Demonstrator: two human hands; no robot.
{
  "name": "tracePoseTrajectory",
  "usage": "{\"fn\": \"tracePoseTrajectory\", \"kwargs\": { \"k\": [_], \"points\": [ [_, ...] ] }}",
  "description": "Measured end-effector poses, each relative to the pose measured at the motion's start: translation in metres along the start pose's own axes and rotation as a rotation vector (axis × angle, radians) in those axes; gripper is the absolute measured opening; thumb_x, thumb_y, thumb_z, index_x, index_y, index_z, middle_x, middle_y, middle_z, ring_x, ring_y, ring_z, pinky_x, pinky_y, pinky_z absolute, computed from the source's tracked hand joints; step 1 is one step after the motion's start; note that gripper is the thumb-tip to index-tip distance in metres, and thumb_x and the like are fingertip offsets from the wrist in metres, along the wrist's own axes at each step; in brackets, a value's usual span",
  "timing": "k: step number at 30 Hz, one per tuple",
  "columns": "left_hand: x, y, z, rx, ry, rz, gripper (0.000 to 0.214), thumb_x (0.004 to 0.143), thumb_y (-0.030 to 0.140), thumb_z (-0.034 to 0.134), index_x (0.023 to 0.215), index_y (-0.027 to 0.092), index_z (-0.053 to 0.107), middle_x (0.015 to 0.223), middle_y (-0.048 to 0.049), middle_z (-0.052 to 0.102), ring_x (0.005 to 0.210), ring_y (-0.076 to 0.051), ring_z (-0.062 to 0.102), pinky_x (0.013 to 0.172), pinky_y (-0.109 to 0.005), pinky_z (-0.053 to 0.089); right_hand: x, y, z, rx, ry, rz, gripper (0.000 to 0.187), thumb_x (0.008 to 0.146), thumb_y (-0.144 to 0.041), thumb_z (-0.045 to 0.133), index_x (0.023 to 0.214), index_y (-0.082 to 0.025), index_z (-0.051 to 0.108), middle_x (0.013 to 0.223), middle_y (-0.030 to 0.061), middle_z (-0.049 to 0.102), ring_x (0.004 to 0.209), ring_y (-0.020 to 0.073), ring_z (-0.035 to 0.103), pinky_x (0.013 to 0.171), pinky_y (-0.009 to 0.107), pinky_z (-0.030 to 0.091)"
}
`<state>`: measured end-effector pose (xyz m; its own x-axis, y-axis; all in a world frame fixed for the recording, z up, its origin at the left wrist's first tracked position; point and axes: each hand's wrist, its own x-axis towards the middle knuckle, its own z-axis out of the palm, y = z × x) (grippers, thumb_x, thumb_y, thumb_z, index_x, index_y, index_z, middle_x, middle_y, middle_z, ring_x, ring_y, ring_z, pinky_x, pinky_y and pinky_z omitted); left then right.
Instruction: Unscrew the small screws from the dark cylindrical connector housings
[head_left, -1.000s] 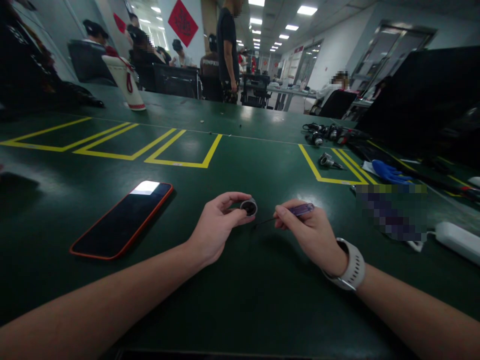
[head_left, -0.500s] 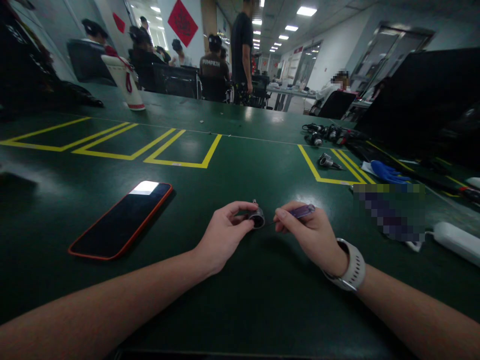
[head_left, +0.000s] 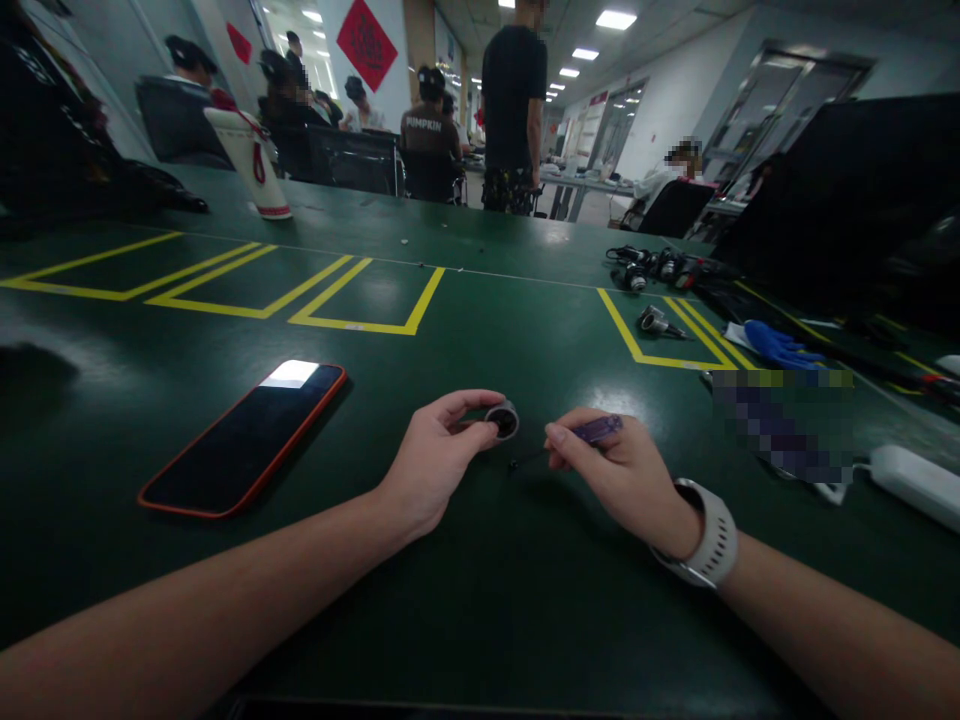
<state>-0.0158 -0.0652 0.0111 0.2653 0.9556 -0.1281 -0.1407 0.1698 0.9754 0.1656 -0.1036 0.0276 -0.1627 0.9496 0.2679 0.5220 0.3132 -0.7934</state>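
My left hand (head_left: 439, 450) pinches a small round metal part (head_left: 502, 421) between thumb and fingers, its dark hollow end turned toward me. In my right hand (head_left: 607, 465) is a screwdriver with a translucent purple handle (head_left: 600, 430); its thin shaft points left and down. A small dark piece (head_left: 514, 466) shows at the shaft's tip, too small to make out. The tip sits just below the metal part, apart from it. Both hands are low over the green table (head_left: 450, 610).
An orange-edged phone (head_left: 244, 440) lies at left. A similar metal part (head_left: 658, 322) rests inside yellow tape at right, with cabled parts (head_left: 637, 268) behind it. Farther right are a blue glove (head_left: 780, 345) and a white power strip (head_left: 915, 482). A cup (head_left: 251, 165) stands at the back.
My left hand has tilted the metal part and moved it slightly up and left. The screwdriver tip has come away below it, now showing a dark piece. A standing person has shifted right.
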Motion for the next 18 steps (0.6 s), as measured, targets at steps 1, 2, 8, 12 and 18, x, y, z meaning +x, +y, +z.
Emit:
{"fn": "tracePoseTrajectory", "kwargs": {
  "k": [1, 2, 8, 12, 18],
  "points": [
    [0.000, 0.000, 0.000, -0.001, -0.002, -0.003, 0.027, 0.073, 0.012, 0.064, 0.099, 0.021, 0.065, 0.108, -0.0033, 0.067, 0.104, -0.019, 0.061, 0.094, -0.036, 0.049, 0.000, -0.001, -0.001, -0.022, -0.006, 0.000, 0.030, 0.088, -0.035, 0.050, 0.069, -0.015, 0.062, 0.057, -0.0001, 0.061, 0.053, 0.0110, 0.057, 0.049, 0.023, 0.042],
    [0.000, 0.000, 0.000, -0.003, -0.004, -0.006, 0.028, 0.073, 0.012, 0.065, 0.100, 0.020, 0.065, 0.108, -0.0036, 0.067, 0.105, -0.019, 0.061, 0.095, -0.037, 0.049, 0.000, -0.001, -0.001, -0.039, -0.009, -0.004, 0.030, 0.088, -0.035, 0.049, 0.068, -0.015, 0.061, 0.056, -0.0003, 0.060, 0.052, 0.0108, 0.057, 0.048, 0.023, 0.042],
    [0.001, 0.002, -0.003, -0.020, 0.006, -0.008, 0.031, 0.074, 0.014, 0.065, 0.104, 0.021, 0.066, 0.109, -0.0037, 0.068, 0.103, -0.018, 0.062, 0.096, -0.036, 0.047, -0.005, 0.001, 0.003, 0.105, 0.088, -0.188, 0.019, 0.087, -0.025, 0.051, 0.074, -0.016, 0.062, 0.064, 0.0010, 0.063, 0.058, 0.0121, 0.059, 0.051, 0.025, 0.046],
    [0.001, 0.005, -0.004, -0.029, 0.017, -0.017, 0.031, 0.074, 0.013, 0.065, 0.104, 0.021, 0.066, 0.107, -0.0039, 0.069, 0.101, -0.018, 0.063, 0.094, -0.034, 0.048, -0.009, -0.002, -0.001, 0.169, 0.186, -0.385, 0.013, 0.086, -0.013, 0.050, 0.081, -0.017, 0.062, 0.071, 0.0016, 0.063, 0.065, 0.0127, 0.060, 0.058, 0.028, 0.049],
    [-0.001, 0.005, 0.000, 0.014, -0.001, 0.011, 0.032, 0.073, 0.016, 0.066, 0.104, 0.018, 0.066, 0.103, -0.0050, 0.071, 0.094, -0.018, 0.065, 0.091, -0.034, 0.049, -0.009, -0.008, 0.001, -0.070, 0.136, -0.552, 0.013, 0.082, -0.008, 0.054, 0.089, -0.015, 0.061, 0.077, 0.0056, 0.066, 0.071, 0.0149, 0.061, 0.065, 0.031, 0.050]
  ]
}}
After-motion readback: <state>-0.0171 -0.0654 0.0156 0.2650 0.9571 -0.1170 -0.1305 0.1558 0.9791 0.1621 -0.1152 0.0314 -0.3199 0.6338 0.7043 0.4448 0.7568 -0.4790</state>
